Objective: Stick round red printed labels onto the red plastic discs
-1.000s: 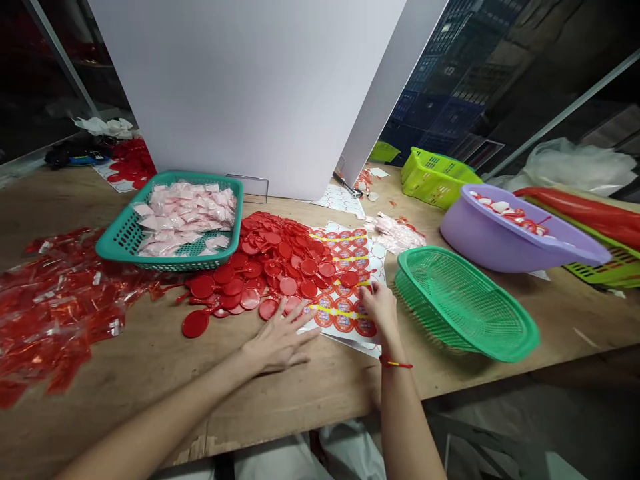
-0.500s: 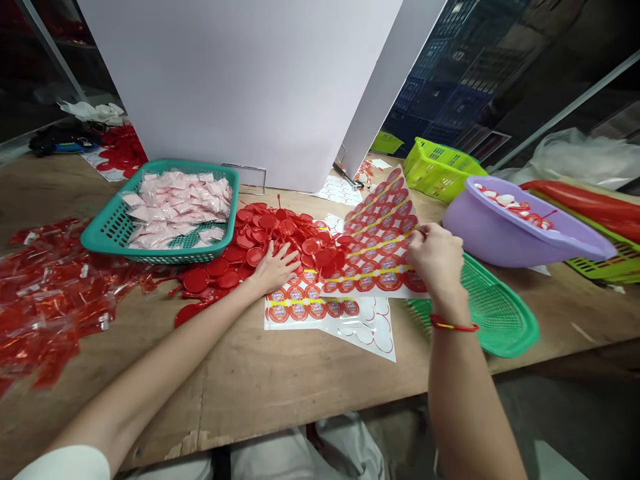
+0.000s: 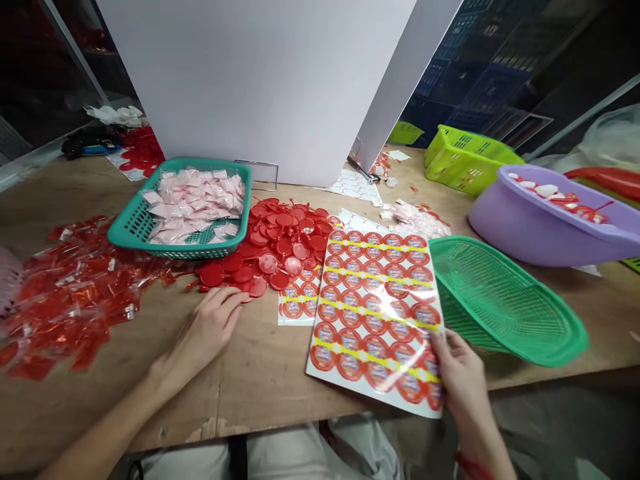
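On the wooden table (image 3: 270,373), a teal basket (image 3: 117,230) holds pink packets (image 3: 193,200); my left hand (image 3: 207,327), fingers loosely spread, reaches red discs (image 3: 285,243); my right (image 3: 457,363) pinches a sticker sheet (image 3: 377,313) beside a green basket (image 3: 505,307); a purple basin (image 3: 545,230) holds red-and-white pieces (image 3: 565,200).

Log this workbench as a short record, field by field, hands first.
Left hand: open, fingertips at the near edge of the red disc pile
Right hand: gripping the right edge of a sticker sheet
Teal basket: holds pale pink packets
Green basket: right of the sheet
Purple basin: holds red and white pieces
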The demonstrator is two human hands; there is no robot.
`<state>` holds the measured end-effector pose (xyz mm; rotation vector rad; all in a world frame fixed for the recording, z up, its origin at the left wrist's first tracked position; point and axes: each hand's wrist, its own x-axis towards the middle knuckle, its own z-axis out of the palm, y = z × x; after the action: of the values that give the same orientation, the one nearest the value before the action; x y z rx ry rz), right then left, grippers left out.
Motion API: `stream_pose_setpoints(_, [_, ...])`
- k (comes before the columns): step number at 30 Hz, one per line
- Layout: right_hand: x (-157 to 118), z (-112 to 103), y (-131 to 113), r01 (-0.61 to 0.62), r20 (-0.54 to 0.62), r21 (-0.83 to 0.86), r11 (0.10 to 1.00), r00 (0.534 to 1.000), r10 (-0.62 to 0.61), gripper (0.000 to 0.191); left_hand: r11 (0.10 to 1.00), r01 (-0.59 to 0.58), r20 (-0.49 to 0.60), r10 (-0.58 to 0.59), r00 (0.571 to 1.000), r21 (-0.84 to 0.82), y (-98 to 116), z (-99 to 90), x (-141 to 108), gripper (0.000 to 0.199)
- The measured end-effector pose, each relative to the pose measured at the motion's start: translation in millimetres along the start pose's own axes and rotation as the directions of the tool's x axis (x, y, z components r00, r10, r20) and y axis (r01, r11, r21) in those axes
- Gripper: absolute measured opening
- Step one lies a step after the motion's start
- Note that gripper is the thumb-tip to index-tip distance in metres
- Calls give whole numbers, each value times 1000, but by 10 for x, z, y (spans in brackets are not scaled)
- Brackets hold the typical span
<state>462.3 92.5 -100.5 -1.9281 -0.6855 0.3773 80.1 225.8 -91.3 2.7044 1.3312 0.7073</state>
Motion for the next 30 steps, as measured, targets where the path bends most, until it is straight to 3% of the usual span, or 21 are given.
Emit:
stream_pose_setpoints(2, [-134,184,59,0,10,-243,970,1000,3,47,979,125,29,-131,991,159,-111,-52,-229,35])
stream_pose_setpoints(3, [-176,244,62,31,10,-412,911,1000,-30,50,960,177,37,-189,981,218,-157,-65,-313,41])
stream_pose_setpoints(5, [-223,327,47,163,40,-678,717,982,-184,57,936,237,51,-259,965,260,-217,-73,-416,45])
stream_pose_setpoints(7, [-254,413,36,351,156,-752,557,917,-367,60,934,255,63,-279,958,248,-239,-67,-442,38])
stream_pose_setpoints(9, [-316,540,50,551,316,-694,463,811,-492,55,938,259,69,-282,957,231,-236,-61,-418,29])
stream_pose_setpoints(12, [-480,773,88,735,503,-538,412,672,-543,43,955,244,43,-254,966,166,-207,-82,-358,19])
stream_pose_setpoints(16, [-681,950,37,788,540,-449,421,615,-574,39,974,223,-86,-226,970,-40,-70,-158,-296,20])
stream_pose_setpoints(20, [-830,863,-132,818,524,-376,434,575,-628,34,952,126,-72,-152,986,-280,215,-174,-261,19])
stream_pose_setpoints(21, [-884,811,-169,845,552,-325,425,534,-640,34,939,92,-59,-118,991,-331,294,-160,-266,18])
stream_pose_setpoints(24, [-1067,636,-217,931,713,-93,352,309,-629,38,876,70,21,-68,997,-478,492,-83,-316,20])
stream_pose_setpoints(25, [-1118,585,-209,941,740,-43,335,255,-622,37,857,73,42,-60,997,-510,531,-48,-335,21])
stream_pose_setpoints(26, [-1158,542,-190,945,747,-28,327,238,-621,33,849,66,49,-48,998,-525,551,-11,-350,22])
stream_pose_setpoints(28, [-1199,489,-134,938,725,-70,341,282,-628,27,864,9,28,6,1000,-503,532,61,-356,26])
stream_pose_setpoints(30, [-1210,474,-72,931,726,-96,352,308,-615,35,905,-72,27,92,995,-419,456,103,-335,30])
